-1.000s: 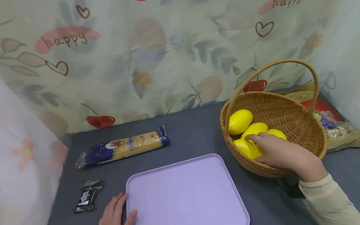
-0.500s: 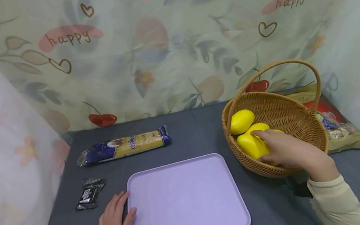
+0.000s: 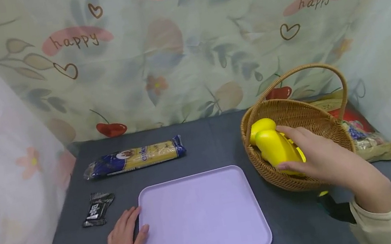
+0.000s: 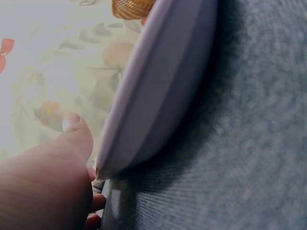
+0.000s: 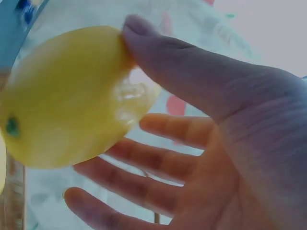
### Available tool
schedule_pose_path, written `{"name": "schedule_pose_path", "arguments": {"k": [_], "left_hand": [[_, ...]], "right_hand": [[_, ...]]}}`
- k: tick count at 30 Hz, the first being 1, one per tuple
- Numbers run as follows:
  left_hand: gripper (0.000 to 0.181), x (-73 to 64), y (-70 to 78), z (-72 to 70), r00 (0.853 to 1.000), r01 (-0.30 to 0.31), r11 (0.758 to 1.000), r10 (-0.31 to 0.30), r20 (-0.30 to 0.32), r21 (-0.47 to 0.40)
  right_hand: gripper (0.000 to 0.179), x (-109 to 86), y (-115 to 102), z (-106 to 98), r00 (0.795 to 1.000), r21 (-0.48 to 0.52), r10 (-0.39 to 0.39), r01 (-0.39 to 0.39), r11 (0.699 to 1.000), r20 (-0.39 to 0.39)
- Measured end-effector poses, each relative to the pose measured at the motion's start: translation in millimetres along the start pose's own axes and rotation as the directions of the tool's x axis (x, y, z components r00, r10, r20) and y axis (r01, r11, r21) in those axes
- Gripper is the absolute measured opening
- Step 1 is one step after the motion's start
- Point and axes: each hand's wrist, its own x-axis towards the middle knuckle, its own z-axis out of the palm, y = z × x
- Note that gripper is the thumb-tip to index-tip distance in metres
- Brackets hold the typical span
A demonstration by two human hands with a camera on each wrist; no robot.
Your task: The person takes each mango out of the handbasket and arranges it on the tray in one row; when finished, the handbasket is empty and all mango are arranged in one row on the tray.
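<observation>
My right hand (image 3: 325, 158) pinches a yellow mango (image 3: 275, 149) between thumb and fingertips over the wicker basket (image 3: 288, 111). In the right wrist view the mango (image 5: 67, 96) shows a green stem end, with the thumb on one side and fingertips on the other. Another yellow mango (image 3: 262, 125) lies behind it in the basket; those lower down are mostly hidden. On the left, my left hand (image 3: 123, 239) rests at the edge of the lilac tray (image 3: 201, 221), fingers relaxed and thumb over the rim.
A pasta packet (image 3: 139, 157) lies behind the tray. Beside the left hand is a small black wrapped snack (image 3: 97, 209). A brown and red bag (image 3: 376, 146) lies partly behind the basket, whose tall handle (image 3: 305, 67) arches above. Patterned cloth (image 3: 187, 75) encloses the table.
My right hand has raised a mango from the pile and tilted it upright, moving slightly right. My left hand has stayed at the tray's edge.
</observation>
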Motion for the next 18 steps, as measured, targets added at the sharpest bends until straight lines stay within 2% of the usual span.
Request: {"name": "schedule_pose_path", "arguments": {"k": [4,10,13,18], "left_hand": [[0.055,-0.5,-0.8,-1.4,1.0,0.001,1.0,-0.001,-0.009,0.011],[0.05,1.1,-4.0,-3.3,1.0,-0.001,0.996,0.002,-0.014,0.087],[0.046,2.1,-5.8,-3.0,1.0,-0.012,0.993,0.014,-0.01,0.114],[0.046,1.6,-6.3,-2.3,1.0,-0.001,0.994,0.002,-0.002,0.107]], "right_hand": [[0.078,4.9,-27,7,0.988,-0.015,-0.14,0.139,0.99,-0.066],[0.083,32.5,-62,41,0.934,-0.127,-0.347,0.336,0.933,-0.079],[0.079,48.9,-79,65,0.902,-0.194,-0.431,0.417,0.888,-0.035],[0.066,71.1,-109,107,0.826,-0.263,-0.555,0.56,0.785,0.101]]}}
